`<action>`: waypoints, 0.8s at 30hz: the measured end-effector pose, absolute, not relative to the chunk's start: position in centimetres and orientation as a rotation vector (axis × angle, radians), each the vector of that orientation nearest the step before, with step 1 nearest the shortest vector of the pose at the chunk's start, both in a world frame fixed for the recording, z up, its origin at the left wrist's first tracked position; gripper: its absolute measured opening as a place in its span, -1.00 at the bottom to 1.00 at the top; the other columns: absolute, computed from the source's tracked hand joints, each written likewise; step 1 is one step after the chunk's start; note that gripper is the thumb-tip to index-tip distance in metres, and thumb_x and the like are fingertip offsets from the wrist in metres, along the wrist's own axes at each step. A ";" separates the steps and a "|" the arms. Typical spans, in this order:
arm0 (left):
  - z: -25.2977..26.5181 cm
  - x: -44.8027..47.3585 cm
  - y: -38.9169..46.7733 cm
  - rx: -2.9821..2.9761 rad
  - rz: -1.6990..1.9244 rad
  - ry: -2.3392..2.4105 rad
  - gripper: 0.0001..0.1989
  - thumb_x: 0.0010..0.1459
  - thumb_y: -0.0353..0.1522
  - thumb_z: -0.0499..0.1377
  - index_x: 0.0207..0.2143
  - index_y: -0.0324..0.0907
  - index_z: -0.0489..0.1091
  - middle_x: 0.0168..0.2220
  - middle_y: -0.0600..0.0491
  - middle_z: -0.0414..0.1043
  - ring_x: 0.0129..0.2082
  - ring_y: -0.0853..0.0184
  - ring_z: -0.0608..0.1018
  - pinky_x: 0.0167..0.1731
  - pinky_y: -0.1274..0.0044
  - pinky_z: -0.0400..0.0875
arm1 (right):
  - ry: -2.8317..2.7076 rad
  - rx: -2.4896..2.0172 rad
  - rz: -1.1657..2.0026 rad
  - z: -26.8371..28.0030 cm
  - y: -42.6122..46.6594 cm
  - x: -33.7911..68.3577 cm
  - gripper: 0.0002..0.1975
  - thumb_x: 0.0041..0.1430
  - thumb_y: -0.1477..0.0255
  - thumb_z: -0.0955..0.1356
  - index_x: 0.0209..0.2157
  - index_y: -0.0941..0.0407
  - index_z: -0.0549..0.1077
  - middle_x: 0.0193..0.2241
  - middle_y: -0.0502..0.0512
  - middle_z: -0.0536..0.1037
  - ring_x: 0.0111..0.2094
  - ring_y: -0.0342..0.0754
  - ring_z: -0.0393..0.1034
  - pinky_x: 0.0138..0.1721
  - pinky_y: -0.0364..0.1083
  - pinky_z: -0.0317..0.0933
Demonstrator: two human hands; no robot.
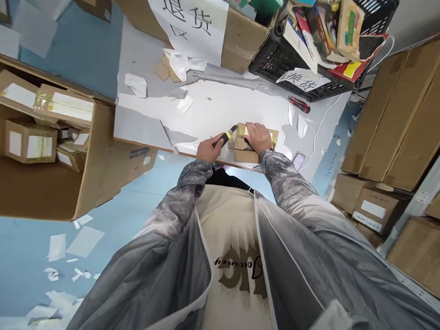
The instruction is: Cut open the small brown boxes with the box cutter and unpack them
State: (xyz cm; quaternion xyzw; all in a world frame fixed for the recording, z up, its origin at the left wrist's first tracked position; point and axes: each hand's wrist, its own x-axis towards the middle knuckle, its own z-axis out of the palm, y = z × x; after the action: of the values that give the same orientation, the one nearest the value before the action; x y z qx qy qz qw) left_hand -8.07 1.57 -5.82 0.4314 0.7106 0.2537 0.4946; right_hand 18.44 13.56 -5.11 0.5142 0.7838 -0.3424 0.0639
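My left hand [208,149] is closed around a black and yellow utility knife [226,135], its tip pointing toward the left end of a small cardboard box [246,155]. The box sits near the front edge of the white table [223,99], with clear tape and a white label on its top. Across that top lies my right hand [258,136], fingers bent over the box and holding it against the table. Whether the blade touches the box I cannot tell.
A red and black utility knife [299,104] lies farther back. Behind stand a cardboard box with a paper sign [191,22] and a black crate [268,65] of books. To the left is a large open carton [96,164] holding parcels; tall cartons [401,109] stand right. Paper scraps [136,85] litter table and floor.
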 end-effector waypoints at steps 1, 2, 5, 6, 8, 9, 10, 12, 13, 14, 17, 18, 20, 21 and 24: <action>-5.9 -8.0 1.2 1.042 0.607 1.713 -0.50 0.66 -0.13 0.29 0.46 -0.09 0.73 -0.18 -0.01 0.83 -0.06 0.05 0.83 0.06 0.33 0.76 | 2.359 1.566 -1.046 -5.2 13.4 18.5 -0.03 0.67 -0.29 0.24 0.61 0.20 0.52 0.60 0.46 0.49 0.66 0.55 0.27 0.77 0.51 0.02; -6.0 -7.9 0.9 1.046 0.593 1.704 -0.50 0.66 -0.13 0.28 0.47 -0.08 0.72 -0.12 -0.03 0.85 -0.01 0.02 0.84 0.08 0.31 0.76 | 2.350 1.579 -1.055 -5.2 13.2 18.5 -0.03 0.66 -0.30 0.25 0.60 0.20 0.52 0.60 0.45 0.50 0.67 0.54 0.26 0.78 0.51 0.01; -6.2 -7.7 0.2 1.096 0.535 1.679 -0.48 0.68 -0.13 0.25 0.52 -0.07 0.69 0.04 -0.09 0.86 0.09 -0.05 0.84 0.14 0.26 0.75 | 2.310 1.627 -1.065 -5.3 12.8 18.6 -0.01 0.64 -0.35 0.26 0.59 0.17 0.54 0.59 0.43 0.52 0.70 0.53 0.23 0.79 0.52 -0.01; -6.2 -7.7 0.0 1.121 0.515 1.679 -0.46 0.68 -0.12 0.25 0.53 -0.07 0.68 0.08 -0.11 0.86 0.11 -0.07 0.83 0.16 0.25 0.74 | 2.297 1.643 -1.070 -5.2 12.7 18.6 0.00 0.63 -0.36 0.25 0.59 0.17 0.54 0.58 0.44 0.52 0.70 0.53 0.23 0.79 0.52 0.00; -6.2 -7.7 -0.2 1.179 0.474 1.682 -0.43 0.69 -0.06 0.24 0.55 -0.07 0.66 0.11 -0.13 0.86 0.13 -0.11 0.83 0.17 0.24 0.72 | 2.278 1.679 -1.092 -5.1 12.6 18.4 0.00 0.62 -0.38 0.25 0.57 0.17 0.56 0.57 0.45 0.53 0.70 0.53 0.24 0.78 0.53 0.05; -6.1 -7.7 -0.2 1.213 0.449 1.681 -0.40 0.69 -0.02 0.23 0.56 -0.06 0.64 0.10 -0.15 0.86 0.13 -0.12 0.82 0.17 0.25 0.71 | 2.272 1.698 -1.104 -5.1 12.5 18.4 0.00 0.62 -0.38 0.25 0.56 0.16 0.56 0.56 0.45 0.54 0.69 0.53 0.24 0.77 0.53 0.07; -6.0 -7.7 -0.2 1.250 0.416 1.678 -0.38 0.70 0.01 0.21 0.57 -0.07 0.63 0.08 -0.17 0.86 0.11 -0.13 0.82 0.16 0.25 0.69 | 2.267 1.717 -1.111 -5.1 12.5 18.3 0.00 0.62 -0.38 0.25 0.55 0.16 0.57 0.55 0.45 0.55 0.69 0.53 0.25 0.76 0.52 0.09; -5.4 -7.7 -0.2 1.336 0.327 1.670 -0.33 0.72 0.04 0.16 0.62 -0.08 0.58 0.03 -0.21 0.86 0.06 -0.13 0.82 0.12 0.27 0.65 | 2.265 1.748 -1.109 -5.2 12.4 18.3 -0.03 0.63 -0.37 0.26 0.55 0.14 0.57 0.54 0.43 0.56 0.68 0.51 0.27 0.76 0.51 0.12; -5.0 -7.7 -0.1 1.382 0.272 1.672 -0.32 0.73 0.04 0.13 0.64 -0.08 0.55 0.02 -0.23 0.85 0.05 -0.13 0.82 0.11 0.29 0.63 | 2.273 1.752 -1.093 -5.3 12.4 18.4 -0.04 0.64 -0.35 0.27 0.56 0.13 0.58 0.54 0.42 0.57 0.68 0.50 0.29 0.75 0.50 0.13; -4.6 -7.6 0.0 1.428 0.210 1.677 -0.32 0.74 0.02 0.10 0.66 -0.08 0.52 0.02 -0.26 0.84 0.04 -0.13 0.82 0.09 0.30 0.60 | 2.290 1.745 -1.062 -5.5 12.3 18.4 -0.07 0.66 -0.33 0.27 0.56 0.13 0.58 0.53 0.41 0.58 0.67 0.48 0.31 0.75 0.49 0.13; -3.2 -7.6 0.5 1.575 0.001 1.640 -0.29 0.77 -0.04 0.01 0.75 -0.10 0.37 -0.02 -0.29 0.82 -0.01 -0.10 0.81 0.03 0.32 0.55 | 2.375 1.653 -0.858 -6.2 12.2 18.5 -0.19 0.75 -0.16 0.27 0.57 0.18 0.57 0.52 0.43 0.60 0.61 0.44 0.41 0.73 0.44 0.18; -2.8 -7.6 0.7 1.621 -0.061 1.615 -0.28 0.78 -0.05 -0.03 0.78 -0.10 0.31 -0.03 -0.30 0.82 -0.02 -0.08 0.80 0.01 0.32 0.53 | 2.403 1.603 -0.767 -6.4 12.2 18.6 -0.23 0.78 -0.08 0.27 0.57 0.21 0.56 0.51 0.46 0.61 0.58 0.43 0.45 0.71 0.41 0.22; -2.2 -7.8 1.1 1.698 -0.156 1.565 -0.27 0.79 -0.08 -0.09 0.82 -0.09 0.21 -0.02 -0.32 0.81 -0.05 -0.07 0.80 -0.01 0.32 0.52 | 2.449 1.511 -0.614 -6.7 12.2 18.6 -0.31 0.80 0.04 0.30 0.57 0.27 0.56 0.47 0.50 0.64 0.51 0.39 0.54 0.63 0.34 0.34; -2.1 -7.9 1.2 1.725 -0.186 1.545 -0.27 0.79 -0.09 -0.10 0.83 -0.07 0.19 0.00 -0.33 0.80 -0.05 -0.07 0.80 -0.01 0.31 0.51 | 2.469 1.482 -0.566 -6.8 12.3 18.6 -0.34 0.80 0.09 0.32 0.56 0.29 0.57 0.45 0.51 0.66 0.47 0.37 0.57 0.59 0.30 0.40; -2.2 -8.3 1.2 1.765 -0.228 1.516 -0.29 0.79 -0.12 -0.09 0.82 -0.04 0.19 0.04 -0.35 0.80 -0.02 -0.10 0.80 0.02 0.28 0.51 | 2.465 1.510 -0.506 -6.9 12.9 18.4 -0.51 0.81 0.25 0.33 0.46 0.21 0.67 0.33 0.41 0.77 0.32 0.30 0.68 0.42 0.21 0.53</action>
State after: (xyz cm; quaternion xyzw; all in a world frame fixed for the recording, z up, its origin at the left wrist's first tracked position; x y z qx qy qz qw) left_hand -8.25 1.23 -2.24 0.6947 0.5968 -0.0899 0.3913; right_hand 18.35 12.87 -6.87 0.5118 0.8355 -0.1714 0.1035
